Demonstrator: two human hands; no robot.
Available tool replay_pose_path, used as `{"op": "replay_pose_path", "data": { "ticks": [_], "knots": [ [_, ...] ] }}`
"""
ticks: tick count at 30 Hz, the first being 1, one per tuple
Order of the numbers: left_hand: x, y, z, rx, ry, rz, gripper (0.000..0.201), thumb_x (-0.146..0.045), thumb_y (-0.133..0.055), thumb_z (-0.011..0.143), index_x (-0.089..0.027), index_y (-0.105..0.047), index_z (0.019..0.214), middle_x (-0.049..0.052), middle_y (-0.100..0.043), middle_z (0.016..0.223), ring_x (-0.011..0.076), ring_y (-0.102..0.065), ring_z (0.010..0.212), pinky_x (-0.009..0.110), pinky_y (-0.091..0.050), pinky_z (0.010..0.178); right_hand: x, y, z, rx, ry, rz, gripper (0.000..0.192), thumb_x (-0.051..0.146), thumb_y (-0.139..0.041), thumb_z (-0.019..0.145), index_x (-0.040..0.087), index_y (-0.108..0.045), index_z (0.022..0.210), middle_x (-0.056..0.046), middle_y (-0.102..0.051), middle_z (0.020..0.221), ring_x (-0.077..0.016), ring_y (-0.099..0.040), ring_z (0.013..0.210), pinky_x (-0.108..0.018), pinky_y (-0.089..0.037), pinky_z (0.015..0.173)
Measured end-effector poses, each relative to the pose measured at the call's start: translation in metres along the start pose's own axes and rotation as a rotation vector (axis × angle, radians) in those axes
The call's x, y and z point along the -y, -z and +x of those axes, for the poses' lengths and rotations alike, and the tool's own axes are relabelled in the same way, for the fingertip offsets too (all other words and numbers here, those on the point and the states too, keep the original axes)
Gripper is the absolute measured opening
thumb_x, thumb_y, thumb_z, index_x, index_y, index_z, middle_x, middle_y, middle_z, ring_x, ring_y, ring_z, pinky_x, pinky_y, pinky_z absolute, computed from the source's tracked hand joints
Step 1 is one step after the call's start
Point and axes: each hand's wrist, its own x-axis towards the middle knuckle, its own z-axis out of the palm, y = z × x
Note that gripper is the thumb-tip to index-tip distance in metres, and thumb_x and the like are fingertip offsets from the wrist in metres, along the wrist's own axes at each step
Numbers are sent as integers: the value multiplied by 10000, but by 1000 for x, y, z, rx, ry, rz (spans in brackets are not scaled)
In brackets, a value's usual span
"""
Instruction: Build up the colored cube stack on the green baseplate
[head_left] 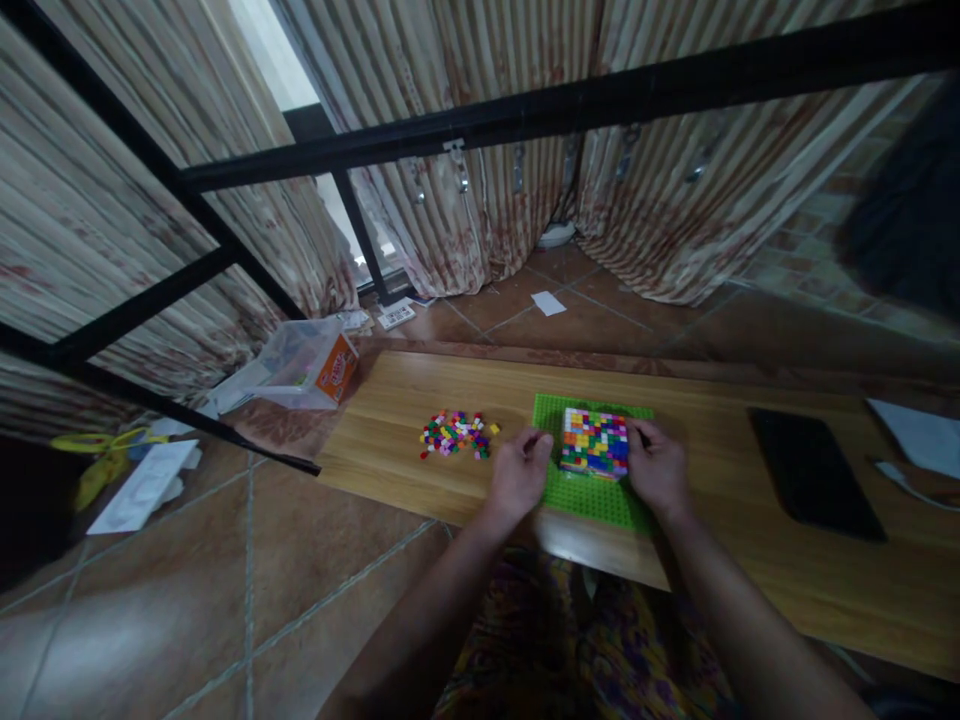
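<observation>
A green baseplate [592, 497] lies on a low wooden table [420, 440]. On it stands a square block of small multicoloured bricks [595, 441], several layers high. My left hand [519, 474] rests at the block's left side, fingers curled against it. My right hand [658, 466] sits at the block's right side, fingers touching its edge. A loose pile of small coloured bricks [456, 434] lies on the table to the left of my left hand.
A black flat tablet-like object [814, 465] lies on the table at the right, with white paper [919, 432] beyond it. A clear plastic box [304, 362] with an orange label sits on the tiled floor at the left. Black metal bars [525, 110] cross overhead.
</observation>
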Motion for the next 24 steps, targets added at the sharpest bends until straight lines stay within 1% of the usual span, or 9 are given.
{"op": "replay_pose_path", "data": {
  "ticks": [3,5,7,8,11,14,20,24],
  "knots": [
    [10,30,-7,-67,-48,118,151,-229,-526,860,-173,-659,902,40,-688,852,137,-629,761,248,-490,709,-3,-1,0,8,-22,-7,365,448,-444,877,192,-700,923,-84,-717,931,-243,-656,833,-365,-499,748],
    [18,54,-11,-144,-58,240,143,-179,-537,829,-174,-659,902,54,-686,888,153,-634,804,264,-492,738,-2,-1,0,5,-25,-2,363,446,-447,875,190,-701,915,-86,-717,933,-243,-656,838,-364,-498,757],
    [25,77,-13,-202,-9,329,164,-161,-534,819,-186,-663,917,55,-692,897,166,-644,822,275,-495,751,-1,-1,0,0,-22,1,356,441,-448,874,192,-701,901,-85,-718,923,-238,-656,833,-354,-498,754],
    [29,87,-14,-212,14,376,155,-169,-534,823,-192,-664,904,52,-693,878,171,-647,810,275,-495,738,0,0,-1,0,-21,2,355,442,-448,875,193,-700,896,-83,-719,917,-235,-657,831,-347,-499,749],
    [36,107,-18,-240,55,504,174,-171,-545,814,-212,-669,928,53,-689,909,178,-650,812,270,-496,726,2,0,-1,1,-19,6,353,445,-448,874,199,-700,890,-79,-720,910,-234,-659,831,-345,-502,748],
    [41,112,-20,-230,46,600,201,-176,-546,819,-231,-671,965,54,-675,966,180,-650,844,271,-496,758,1,1,-1,-8,-25,-3,345,442,-454,869,202,-700,900,-78,-722,927,-236,-661,834,-357,-503,757],
    [46,101,-13,-171,-46,761,185,-222,-570,835,-236,-682,982,82,-641,1024,224,-620,949,318,-483,847,1,1,-1,1,-28,-13,350,434,-452,866,193,-701,911,-88,-718,930,-241,-660,841,-365,-500,765],
    [50,98,-8,-168,-78,814,152,-215,-544,856,-223,-685,913,88,-632,993,233,-610,960,328,-474,853,3,2,-1,-3,-19,-12,353,432,-448,866,185,-698,901,-91,-717,913,-243,-659,821,-366,-500,750]
  ]
}}
